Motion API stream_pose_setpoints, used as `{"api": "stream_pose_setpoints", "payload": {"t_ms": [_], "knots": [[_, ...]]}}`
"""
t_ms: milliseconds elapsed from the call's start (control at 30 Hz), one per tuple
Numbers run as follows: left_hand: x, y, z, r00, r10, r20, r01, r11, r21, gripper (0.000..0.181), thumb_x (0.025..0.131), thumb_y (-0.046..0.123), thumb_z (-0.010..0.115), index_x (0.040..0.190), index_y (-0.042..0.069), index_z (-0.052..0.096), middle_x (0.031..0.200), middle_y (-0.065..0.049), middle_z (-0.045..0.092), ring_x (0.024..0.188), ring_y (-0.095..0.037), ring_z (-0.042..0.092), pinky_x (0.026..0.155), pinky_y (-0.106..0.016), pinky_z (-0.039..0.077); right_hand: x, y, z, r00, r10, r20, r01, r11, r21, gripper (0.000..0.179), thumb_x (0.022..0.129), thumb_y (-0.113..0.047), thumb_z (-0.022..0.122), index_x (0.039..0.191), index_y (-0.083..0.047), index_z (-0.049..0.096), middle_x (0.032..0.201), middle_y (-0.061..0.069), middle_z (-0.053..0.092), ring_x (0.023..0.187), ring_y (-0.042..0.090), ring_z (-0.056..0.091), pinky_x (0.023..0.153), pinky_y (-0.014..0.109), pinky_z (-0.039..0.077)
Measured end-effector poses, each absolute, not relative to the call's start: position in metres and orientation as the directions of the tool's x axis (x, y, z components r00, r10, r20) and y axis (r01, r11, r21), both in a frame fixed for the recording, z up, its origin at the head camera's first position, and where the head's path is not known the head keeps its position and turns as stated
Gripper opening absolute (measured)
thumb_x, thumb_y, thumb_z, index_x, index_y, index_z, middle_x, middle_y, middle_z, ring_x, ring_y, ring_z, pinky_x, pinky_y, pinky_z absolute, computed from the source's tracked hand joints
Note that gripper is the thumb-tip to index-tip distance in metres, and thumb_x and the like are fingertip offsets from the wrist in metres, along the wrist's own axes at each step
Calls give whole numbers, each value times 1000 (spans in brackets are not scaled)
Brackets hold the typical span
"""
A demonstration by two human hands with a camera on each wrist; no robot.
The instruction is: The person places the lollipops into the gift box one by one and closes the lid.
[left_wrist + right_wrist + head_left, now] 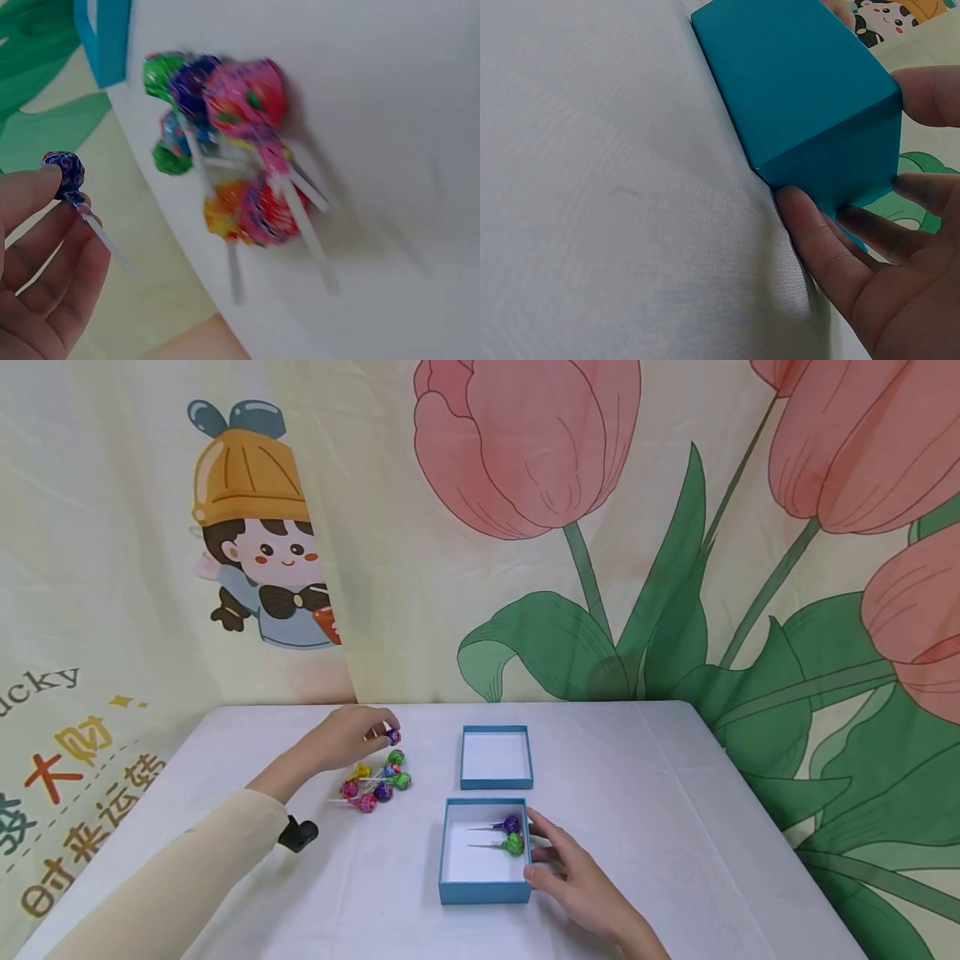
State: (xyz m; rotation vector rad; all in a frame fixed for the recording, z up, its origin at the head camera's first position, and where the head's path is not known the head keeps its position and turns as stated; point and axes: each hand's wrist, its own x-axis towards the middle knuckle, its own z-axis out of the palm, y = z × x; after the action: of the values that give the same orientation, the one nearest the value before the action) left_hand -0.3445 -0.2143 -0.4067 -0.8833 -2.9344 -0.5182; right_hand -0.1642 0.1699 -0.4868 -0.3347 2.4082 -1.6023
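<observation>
My left hand (347, 737) pinches a purple-wrapped lollipop (70, 177) between thumb and fingers, its white stick pointing down and away. Close below this hand lies a loose pile of lollipops (367, 802) in pink, green, yellow and purple wrappers. On the other side, my right hand (581, 877) rests its fingers and thumb against the outside of an open blue box (483, 893). Inside that box, toward its right wall, a purple lollipop (512, 825) and a green lollipop (513, 844) lie side by side, sticks to the left.
Behind the box lies a shallow blue-edged lid (495, 783), inner side up. A black object (298, 835) shows by the left sleeve (187, 868). White cloth covers the table (622, 760), and a printed curtain (390, 610) hangs along its far edge.
</observation>
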Motion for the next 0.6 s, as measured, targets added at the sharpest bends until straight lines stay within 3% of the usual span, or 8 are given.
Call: {"api": "stream_pose_setpoints", "payload": {"t_ms": [600], "knots": [[-294, -148, -377, -786, 599, 151, 611, 716, 337, 23, 99, 17, 76, 122, 14, 75, 97, 5, 74, 86, -11, 66, 76, -28, 58, -163, 169, -485, -948, -309, -76, -47, 373, -927, 74, 104, -39, 68, 168, -26, 32, 164, 20, 43, 134, 36, 59, 108, 60, 51]]}}
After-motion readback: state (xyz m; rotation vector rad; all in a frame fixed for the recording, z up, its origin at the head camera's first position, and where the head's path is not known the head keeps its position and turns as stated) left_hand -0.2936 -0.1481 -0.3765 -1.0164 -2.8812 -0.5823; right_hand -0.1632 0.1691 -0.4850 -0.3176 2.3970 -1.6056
